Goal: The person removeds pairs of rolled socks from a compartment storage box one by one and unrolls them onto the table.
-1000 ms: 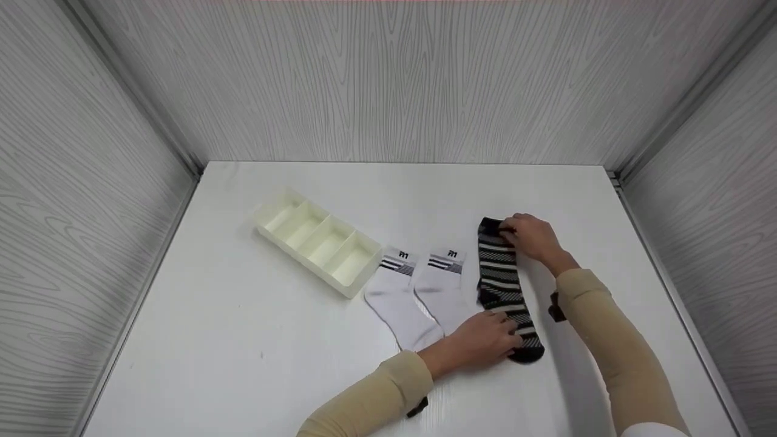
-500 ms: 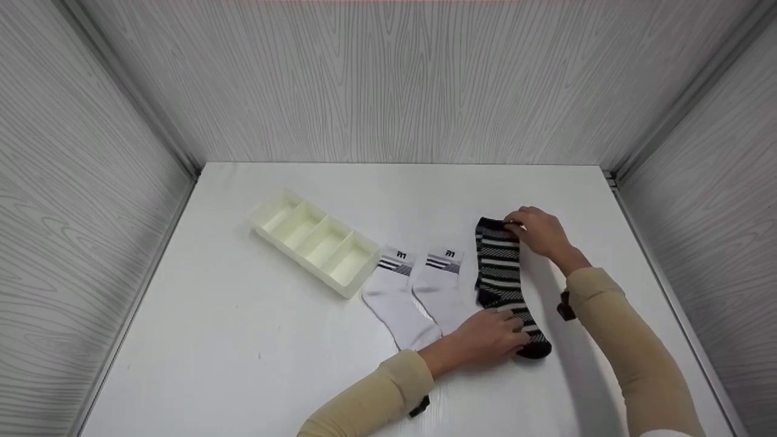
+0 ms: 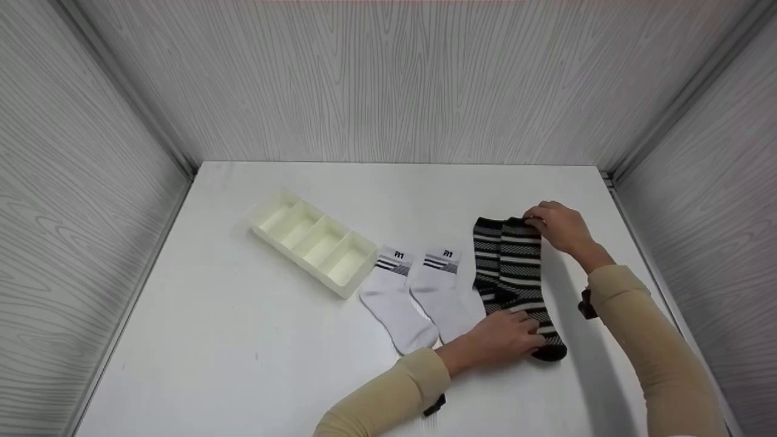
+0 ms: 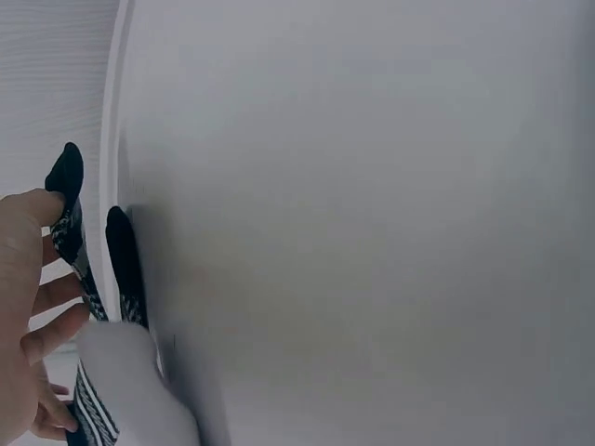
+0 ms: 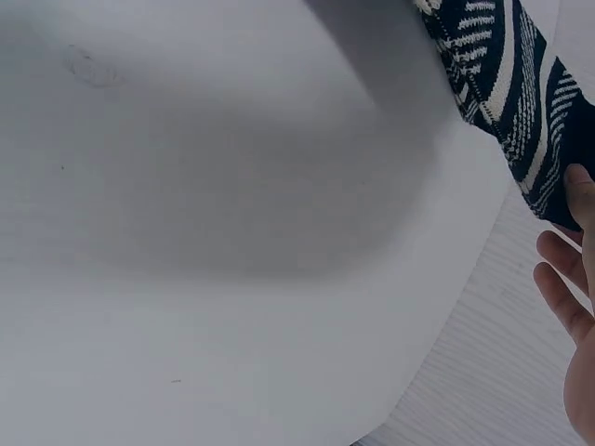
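Two black striped socks with pale bands lie side by side in the head view: the right one (image 3: 523,261) partly overlaps the left one (image 3: 487,255). My right hand (image 3: 561,227) pinches the right sock's cuff at its top corner; the right wrist view shows thumb and fingers on that cuff (image 5: 578,139), raised off the table. Lower down, my left hand (image 3: 501,337) covers the foot part of the striped pair. In the left wrist view its thumb and fingers pinch a black toe (image 4: 67,177), while another black toe (image 4: 123,251) lies just beyond.
Two white socks, one nearer the tray (image 3: 394,303) and one beside the striped pair (image 3: 440,297), lie flat on the white table (image 3: 212,340). An off-white tray (image 3: 315,261) with several compartments stands left of them. Grey wood-grain walls (image 3: 388,85) surround the table.
The right hand has drawn the upper striped sock rightward, uncovering the one beneath, so two now show side by side. My left hand has shifted slightly right with the toe end.
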A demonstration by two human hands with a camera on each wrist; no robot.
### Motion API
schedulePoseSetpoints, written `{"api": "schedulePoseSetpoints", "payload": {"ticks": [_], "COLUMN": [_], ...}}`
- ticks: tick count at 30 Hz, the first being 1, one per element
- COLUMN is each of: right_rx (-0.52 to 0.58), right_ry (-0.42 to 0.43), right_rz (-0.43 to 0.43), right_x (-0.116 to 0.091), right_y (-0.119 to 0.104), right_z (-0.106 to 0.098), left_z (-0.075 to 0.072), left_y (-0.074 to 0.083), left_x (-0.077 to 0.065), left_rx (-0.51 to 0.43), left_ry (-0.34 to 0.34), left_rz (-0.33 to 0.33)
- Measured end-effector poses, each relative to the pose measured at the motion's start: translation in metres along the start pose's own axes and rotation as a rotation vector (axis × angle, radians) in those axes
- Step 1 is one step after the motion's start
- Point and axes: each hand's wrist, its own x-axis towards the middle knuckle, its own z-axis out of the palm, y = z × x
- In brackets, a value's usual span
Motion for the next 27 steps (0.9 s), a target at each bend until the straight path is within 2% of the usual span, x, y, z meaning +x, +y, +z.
{"api": "schedulePoseSetpoints", "payload": {"ticks": [8,16,23,27], "right_rx": [-0.028,-0.039,-0.026,-0.015], "right_ry": [0.006,-0.027,-0.069,-0.085], "right_rz": [-0.003,0.027,0.059,0.083], "right_x": [-0.003,-0.004,-0.002,-0.003], "right_y": [0.013,0.023,0.024,0.027], "right_z": [-0.008,-0.004,0.005,0.012], "left_z": [0.004,0.011,0.017,0.020], "left_y": [0.010,0.016,0.015,0.016], "left_x": [0.023,0.037,0.036,0.037], "left_rx": [-0.013,-0.010,-0.055,-0.095], "left_ry": [-0.117,-0.173,-0.245,-0.249], "left_rz": [-0.014,-0.025,-0.038,-0.046]}}
